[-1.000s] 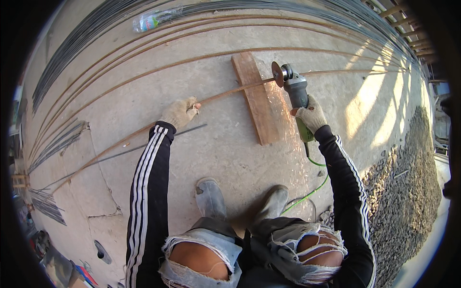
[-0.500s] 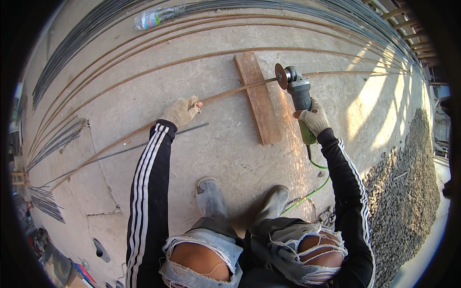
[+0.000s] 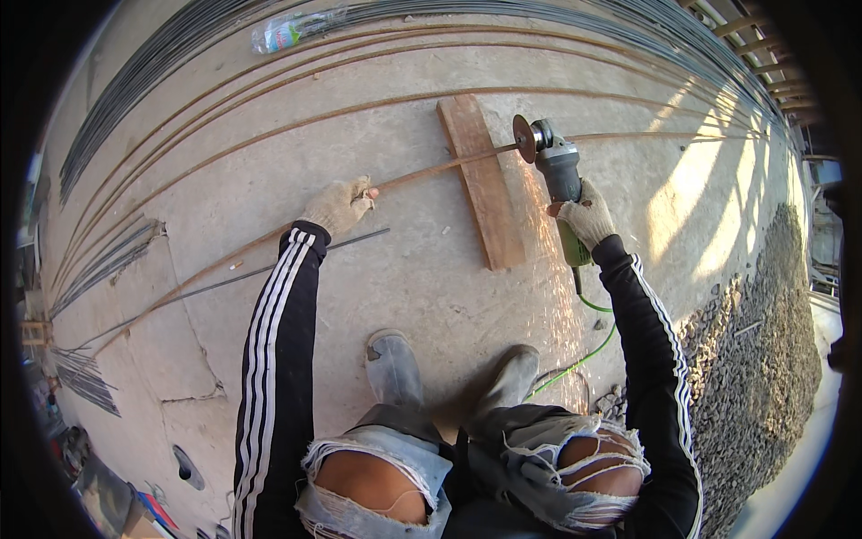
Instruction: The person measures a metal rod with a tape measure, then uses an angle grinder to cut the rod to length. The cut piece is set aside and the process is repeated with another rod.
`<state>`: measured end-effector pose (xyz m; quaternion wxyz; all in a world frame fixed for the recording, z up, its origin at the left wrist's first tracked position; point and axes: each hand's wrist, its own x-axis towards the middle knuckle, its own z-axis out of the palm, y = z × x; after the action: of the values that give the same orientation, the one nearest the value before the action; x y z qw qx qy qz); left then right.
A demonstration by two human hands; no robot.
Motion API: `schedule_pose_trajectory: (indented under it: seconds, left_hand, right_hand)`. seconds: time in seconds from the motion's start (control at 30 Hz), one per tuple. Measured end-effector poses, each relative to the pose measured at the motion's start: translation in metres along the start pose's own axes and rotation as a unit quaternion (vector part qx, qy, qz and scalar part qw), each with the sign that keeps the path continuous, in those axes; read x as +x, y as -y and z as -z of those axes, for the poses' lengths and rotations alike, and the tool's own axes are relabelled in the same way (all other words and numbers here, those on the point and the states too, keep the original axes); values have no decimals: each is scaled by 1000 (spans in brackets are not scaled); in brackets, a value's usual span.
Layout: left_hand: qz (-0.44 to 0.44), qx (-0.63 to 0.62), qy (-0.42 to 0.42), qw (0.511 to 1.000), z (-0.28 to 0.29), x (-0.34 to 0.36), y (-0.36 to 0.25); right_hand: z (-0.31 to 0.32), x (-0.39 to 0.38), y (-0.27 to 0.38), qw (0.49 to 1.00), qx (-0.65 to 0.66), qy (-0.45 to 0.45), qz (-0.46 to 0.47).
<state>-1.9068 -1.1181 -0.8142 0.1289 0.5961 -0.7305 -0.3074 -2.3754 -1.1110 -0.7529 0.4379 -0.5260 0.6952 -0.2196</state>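
My right hand [image 3: 588, 216], in a pale knit glove, is wrapped round the body of a grey-and-green angle grinder [image 3: 563, 172]. Its round cutting disc [image 3: 523, 138] stands against a long rusty steel bar [image 3: 422, 177], just past a wooden plank [image 3: 485, 193]. Orange sparks stream from the disc down toward my feet. My left hand [image 3: 339, 207], also gloved, is closed on the same bar left of the plank. The bar lies across the plank, which props it off the floor.
More rusty bars [image 3: 359, 110] run across the floor beyond, with bundles of dark rods [image 3: 148, 94] behind them. A plastic bottle [image 3: 278, 34] lies there. Gravel [image 3: 763, 377] is heaped at right. The green power cord [image 3: 588, 357] curls near my boots [image 3: 395, 366]. A thin dark rod [image 3: 332, 246] lies nearer me.
The grinder has shifted very slightly up and left along with my right hand. Sparks keep falling in a stream; my left hand stays on the bar.
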Motion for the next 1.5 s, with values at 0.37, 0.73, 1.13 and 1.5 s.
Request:
schedule_pose_trajectory:
  seconds: [0.37,0.73,1.13,1.5]
  left_hand:
    - [0,28,17,999,6,1,-5]
    - [20,28,40,999,13,-3,-15]
    - [-1,73,17,997,4,-1,-1]
    - [6,219,-108,970,52,67,8]
  right_hand:
    - [5,-5,5,1000,-17,9,-3]
    - [6,2,4,1000,13,18,-3]
    - [22,-38,-18,988,141,-60,-33]
    - [48,-64,-26,957,259,-127,-34]
